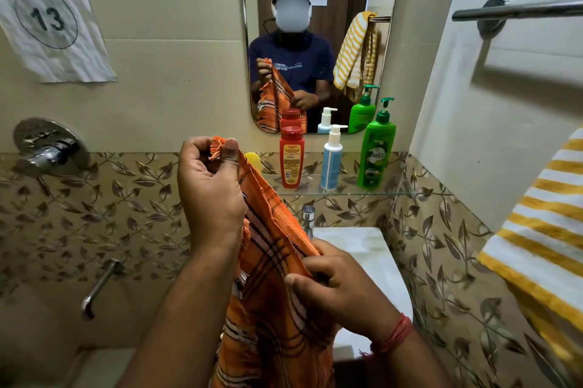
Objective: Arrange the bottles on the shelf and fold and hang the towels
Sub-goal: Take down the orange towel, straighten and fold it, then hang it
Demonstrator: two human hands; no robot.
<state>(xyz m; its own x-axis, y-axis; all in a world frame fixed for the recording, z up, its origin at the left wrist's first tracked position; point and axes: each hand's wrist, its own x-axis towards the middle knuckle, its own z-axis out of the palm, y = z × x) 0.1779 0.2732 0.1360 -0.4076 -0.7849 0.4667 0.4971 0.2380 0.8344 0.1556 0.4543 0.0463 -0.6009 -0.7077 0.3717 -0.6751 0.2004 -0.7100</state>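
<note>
An orange checked towel [277,261] hangs between my hands over the sink. My left hand [211,185] pinches its fringed top corner, raised near the shelf. Lower down, my right hand [334,286] grips the towel's edge. On the glass shelf [347,193] stand a red bottle [291,157], a white-and-blue pump bottle [331,163] and a green pump bottle [377,151]. A yellow object [253,158] shows behind the towel's top. A yellow-and-white striped towel [542,229] hangs at the right edge.
A chrome towel bar [517,10] is fixed to the right wall. The mirror [315,40] above the shelf reflects me. A white sink [356,248] with a tap [307,217] sits below. On the left wall are a mixer valve [47,147] and a spout [97,286].
</note>
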